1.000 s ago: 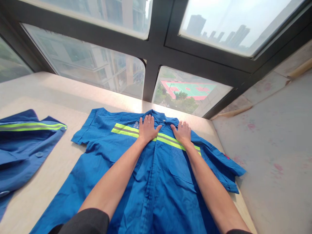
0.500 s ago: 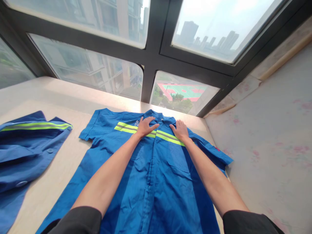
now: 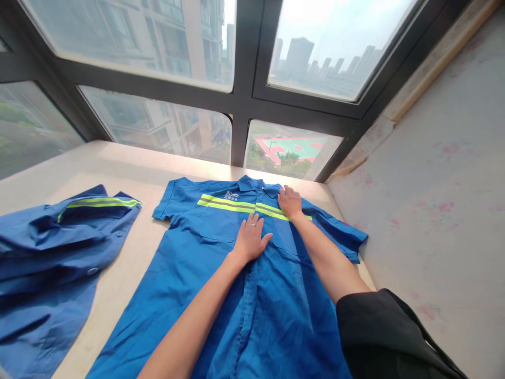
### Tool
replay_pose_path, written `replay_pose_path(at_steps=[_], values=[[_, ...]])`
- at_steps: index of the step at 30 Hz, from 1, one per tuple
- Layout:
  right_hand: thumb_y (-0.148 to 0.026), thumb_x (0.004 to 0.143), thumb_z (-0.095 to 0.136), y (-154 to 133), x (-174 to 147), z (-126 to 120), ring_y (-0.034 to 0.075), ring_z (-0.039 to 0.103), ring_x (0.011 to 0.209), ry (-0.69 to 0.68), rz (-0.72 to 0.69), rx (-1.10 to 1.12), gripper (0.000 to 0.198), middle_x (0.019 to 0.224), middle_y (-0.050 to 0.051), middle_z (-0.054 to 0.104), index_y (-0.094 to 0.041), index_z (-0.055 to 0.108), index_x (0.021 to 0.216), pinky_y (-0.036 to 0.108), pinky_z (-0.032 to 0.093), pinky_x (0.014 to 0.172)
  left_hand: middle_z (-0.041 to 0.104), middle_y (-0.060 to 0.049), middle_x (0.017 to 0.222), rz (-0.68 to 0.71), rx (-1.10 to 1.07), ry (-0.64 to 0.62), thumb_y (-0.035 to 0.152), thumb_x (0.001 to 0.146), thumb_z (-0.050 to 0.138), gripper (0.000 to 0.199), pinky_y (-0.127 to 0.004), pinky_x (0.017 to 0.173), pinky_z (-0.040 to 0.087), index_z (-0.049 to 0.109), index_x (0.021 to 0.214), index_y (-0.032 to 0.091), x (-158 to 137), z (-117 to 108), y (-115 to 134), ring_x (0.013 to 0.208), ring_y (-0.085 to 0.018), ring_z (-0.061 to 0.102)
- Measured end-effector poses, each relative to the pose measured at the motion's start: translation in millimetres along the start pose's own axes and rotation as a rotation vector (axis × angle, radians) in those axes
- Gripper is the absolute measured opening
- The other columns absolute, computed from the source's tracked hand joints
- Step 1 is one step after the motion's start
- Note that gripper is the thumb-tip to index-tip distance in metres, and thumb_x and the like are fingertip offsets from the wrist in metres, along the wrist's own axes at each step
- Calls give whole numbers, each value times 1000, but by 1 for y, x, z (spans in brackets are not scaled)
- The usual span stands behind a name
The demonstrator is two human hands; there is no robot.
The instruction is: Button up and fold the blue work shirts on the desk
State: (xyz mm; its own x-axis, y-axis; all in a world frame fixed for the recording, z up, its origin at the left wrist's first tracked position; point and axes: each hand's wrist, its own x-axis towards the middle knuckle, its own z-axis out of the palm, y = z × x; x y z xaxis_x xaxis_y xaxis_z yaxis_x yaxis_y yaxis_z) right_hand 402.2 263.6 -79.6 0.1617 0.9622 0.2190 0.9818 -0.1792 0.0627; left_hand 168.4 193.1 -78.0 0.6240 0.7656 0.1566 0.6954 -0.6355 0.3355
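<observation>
Spreading looks mostly done, with creases left low on your blue shirt [image 3: 181, 268], on the windowsill [image 3: 130, 167] beside a rumpled garment [image 3: 47, 268]; your left hand [image 3: 249, 242] lies on the shirt's front, fingers apart from thumb; farther off, your right hand [image 3: 290, 203] touches near the collar [image 3: 248, 183], its grip unclear

Rumpled blue garment [image 3: 51, 284] with a yellow-green stripe [image 3: 102, 202] at far left, pale ledge [image 3: 118, 168] beneath, dark window frame [image 3: 241, 105] behind, flower-patterned wall [image 3: 430, 168] at right, tall building [image 3: 193, 37], hazy towers [image 3: 299, 55], trees [image 3: 290, 159] and pink-and-green court [image 3: 302, 149] outside
</observation>
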Motion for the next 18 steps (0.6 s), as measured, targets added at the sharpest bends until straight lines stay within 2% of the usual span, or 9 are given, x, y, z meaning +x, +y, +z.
replay_pose_path(at_steps=[4, 7, 10, 12, 14, 17, 18], values=[[-25, 99, 37, -1, -11, -15, 37, 35, 133, 5, 45, -15, 48, 153, 23, 38, -8, 43, 144, 52, 29, 105, 39, -16, 157, -64, 118, -26, 54, 94, 46, 65, -51, 117, 31, 47, 147, 18, -33, 3, 2, 146, -37, 32], [-26, 99, 41, 2, -24, -31, 36, 43, 126, 20, 87, -4, 45, 143, 25, 48, -7, 47, 138, 49, 34, 102, 41, -13, 156, -69, 148, 18, 57, 95, 41, 65, -49, 118, 29, 46, 149, 21, -41, 4, -3, 146, -34, 33], [-29, 100, 42, 0, -49, -46, 33, 52, 118, 33, 112, 43, 43, 131, 24, 57, -6, 51, 134, 44, 41, 98, 39, -14, 157, -66, 166, 37, 57, 97, 37, 65, -49, 120, 27, 45, 150, 20, -41, 4, -4, 147, -34, 31], [-29, 99, 43, -5, -78, -50, 31, 52, 122, 47, 56, 105, 44, 135, 22, 57, -7, 49, 137, 43, 42, 101, 39, -15, 157, -49, 170, 41, 57, 98, 34, 66, -48, 120, 26, 44, 150, 19, -40, 3, -5, 147, -33, 31], [-30, 99, 44, -11, -115, -48, 30, 46, 133, 75, -69, 169, 49, 145, 21, 50, -9, 45, 143, 43, 39, 109, 40, -15, 156, -20, 165, 41, 57, 99, 31, 66, -47, 120, 26, 44, 150, 18, -39, 2, -7, 147, -32, 31], [-35, 99, 47, -12, -172, -38, 29, 41, 140, 33, -295, 264, 53, 153, 19, 42, -11, 45, 147, 43, 37, 114, 43, -16, 154, -9, 147, 51, 53, 100, 27, 65, -45, 120, 28, 43, 150, 14, -39, -1, -11, 146, -30, 34], [-35, 100, 45, -9, -188, -34, 29, 42, 140, 17, -315, 280, 50, 154, 17, 42, -13, 48, 145, 44, 36, 115, 43, -16, 154, -9, 142, 58, 52, 101, 26, 65, -44, 120, 28, 43, 150, 13, -40, -2, -13, 146, -29, 35]])
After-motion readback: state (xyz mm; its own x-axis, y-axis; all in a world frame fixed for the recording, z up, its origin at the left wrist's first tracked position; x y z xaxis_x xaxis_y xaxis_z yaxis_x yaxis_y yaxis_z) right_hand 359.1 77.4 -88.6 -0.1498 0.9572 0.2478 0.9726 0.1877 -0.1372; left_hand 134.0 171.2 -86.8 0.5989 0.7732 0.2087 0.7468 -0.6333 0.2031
